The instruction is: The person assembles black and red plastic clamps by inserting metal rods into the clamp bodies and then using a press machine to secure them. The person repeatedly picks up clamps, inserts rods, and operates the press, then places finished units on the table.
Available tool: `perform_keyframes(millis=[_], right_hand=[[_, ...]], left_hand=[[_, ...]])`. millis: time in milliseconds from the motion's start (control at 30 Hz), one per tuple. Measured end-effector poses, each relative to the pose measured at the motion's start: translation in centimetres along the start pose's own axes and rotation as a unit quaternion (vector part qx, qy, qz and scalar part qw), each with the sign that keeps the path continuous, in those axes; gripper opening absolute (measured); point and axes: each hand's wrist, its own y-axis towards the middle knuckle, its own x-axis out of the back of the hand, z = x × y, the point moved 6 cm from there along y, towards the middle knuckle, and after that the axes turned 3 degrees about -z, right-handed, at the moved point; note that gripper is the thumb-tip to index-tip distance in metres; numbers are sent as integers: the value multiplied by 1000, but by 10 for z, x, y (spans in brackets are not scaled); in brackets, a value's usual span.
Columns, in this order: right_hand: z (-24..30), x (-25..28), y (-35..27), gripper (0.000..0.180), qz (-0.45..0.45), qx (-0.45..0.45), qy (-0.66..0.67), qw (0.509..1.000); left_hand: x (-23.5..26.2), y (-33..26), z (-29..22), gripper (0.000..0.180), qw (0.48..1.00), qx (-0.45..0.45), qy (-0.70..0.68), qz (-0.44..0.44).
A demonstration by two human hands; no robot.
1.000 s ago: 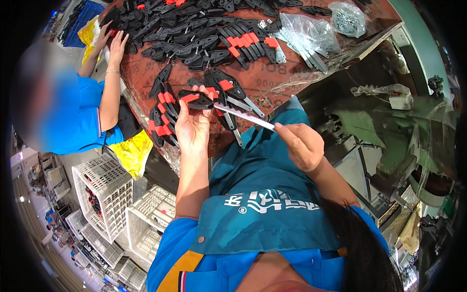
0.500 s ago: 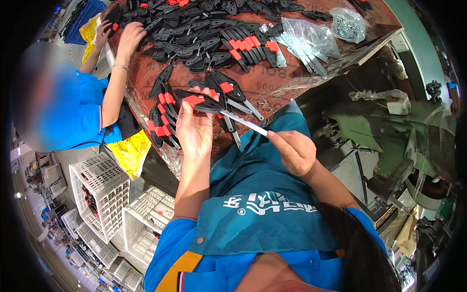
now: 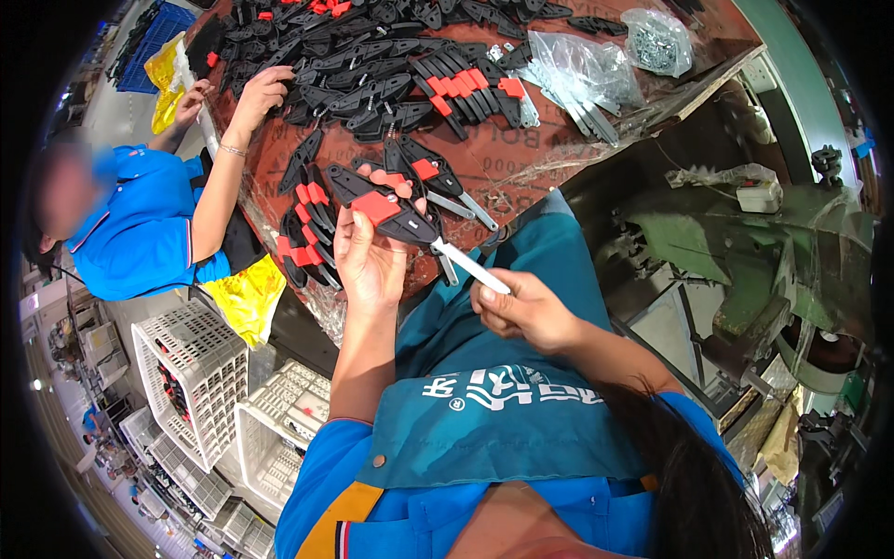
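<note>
My left hand (image 3: 370,261) grips a flat black plastic piece with a red tab (image 3: 386,207) above the table's near edge, thumb on the tab side. A flat silver metal strip (image 3: 470,266) sticks out of the piece's lower right end. Around the strip's free end my right hand (image 3: 526,309) is closed, with thumb and fingers pinching it. Similar black pieces with metal strips (image 3: 477,212) lie just behind my hands. To the left of my left hand is a row of black pieces with red tabs (image 3: 305,224).
The reddish table (image 3: 270,149) carries a large heap of black parts (image 3: 363,79), loose metal strips (image 3: 582,116) and a clear bag of small metal parts (image 3: 659,45). A co-worker (image 3: 149,214) reaches over it at left. White crates (image 3: 191,373) stand lower left; a green machine (image 3: 717,242) stands right.
The black piece has turned so its broad face shows more. My right hand has moved left and down along with the strip's end. The co-worker's hands have shifted slightly.
</note>
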Motion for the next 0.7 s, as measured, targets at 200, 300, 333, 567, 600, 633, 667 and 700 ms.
perform_keyframes(millis=[200, 300, 333, 567, 600, 633, 667, 700], right_hand=[[-12, -11, 6, 42, 12, 20, 143, 989], [1, -14, 14, 41, -18, 67, 105, 992], [3, -15, 16, 39, -29, 73, 102, 992], [-15, 12, 22, 40, -94, 83, -244, 962], [-16, 12, 22, 40, -94, 81, -246, 961], [-18, 12, 20, 40, -93, 79, -248, 961], [-20, 12, 20, 40, -93, 78, -251, 960], [-21, 12, 21, 40, -84, 74, -232, 966]], left_hand=[[-10, -4, 14, 55, 998, 34, 12, 52], [-14, -11, 27, 58, 994, 75, 12, 79], [-15, -10, 26, 58, 994, 81, 22, 69], [40, 11, 3, 34, 926, 119, 337, -122], [42, 14, 1, 33, 928, 112, 330, -132], [45, 15, -2, 32, 930, 105, 323, -143], [44, 17, -4, 32, 931, 109, 322, -135], [42, 18, -7, 33, 932, 113, 319, -127]])
